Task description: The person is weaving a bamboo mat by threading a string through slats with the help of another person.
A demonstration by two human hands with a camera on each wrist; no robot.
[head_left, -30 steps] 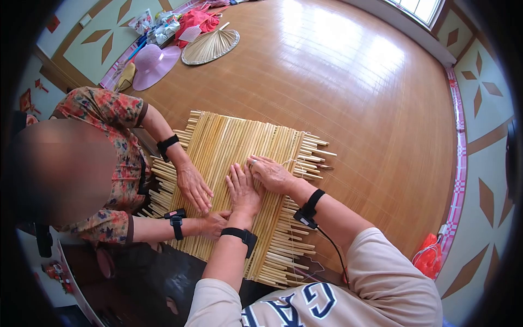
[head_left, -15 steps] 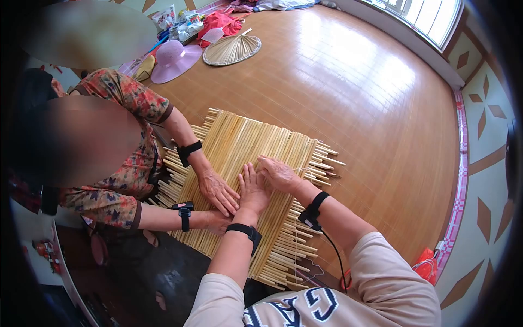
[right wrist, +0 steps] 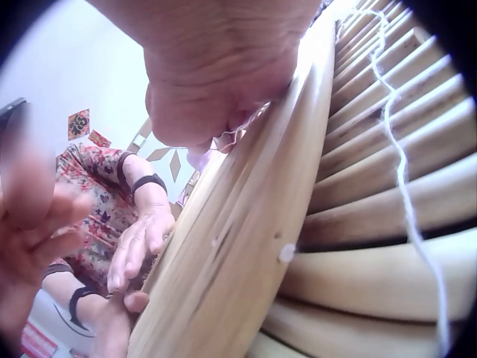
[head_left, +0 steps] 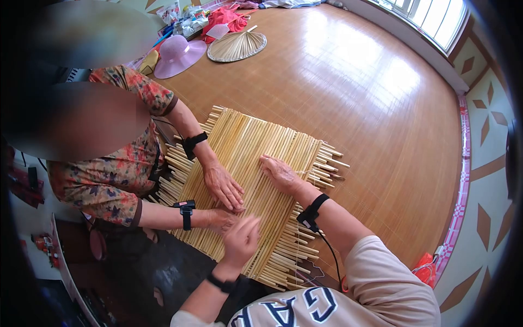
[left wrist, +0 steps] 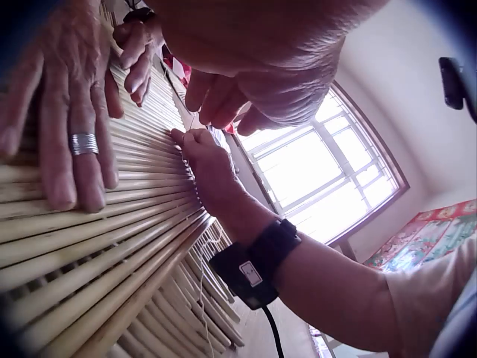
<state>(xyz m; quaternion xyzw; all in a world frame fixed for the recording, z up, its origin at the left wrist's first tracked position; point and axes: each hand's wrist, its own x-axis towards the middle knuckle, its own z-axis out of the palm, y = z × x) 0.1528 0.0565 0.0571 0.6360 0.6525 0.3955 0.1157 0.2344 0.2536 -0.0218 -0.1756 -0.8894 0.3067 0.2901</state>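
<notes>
A mat of pale sticks [head_left: 248, 136], bound side by side, lies under the hands. My left hand [head_left: 239, 242], blurred in the head view, is lifted over its near part with fingers loosely bent and nothing held. On the right part of the mat rests my right hand [head_left: 280, 174]. Its thumb and fingers pinch a thin white string [right wrist: 237, 136], seen at the fingertips in the right wrist view. Another person's hands press on the sticks at left: one hand [head_left: 222, 185] lies flat, and the other hand [head_left: 219, 219] is partly hidden near my left hand.
Loose stick ends [head_left: 286, 256] jut out past the mat's sides. Beyond, on the wooden floor [head_left: 327, 109], lie a round fan [head_left: 237, 46], a purple hat [head_left: 177, 54] and a red cloth [head_left: 226, 24]. A red bag [head_left: 425, 267] sits by the right wall.
My left hand has lifted off the mat beside my right hand and drawn back toward my body. My right hand stays in place. The other person's upper hand has come down nearer their lower one.
</notes>
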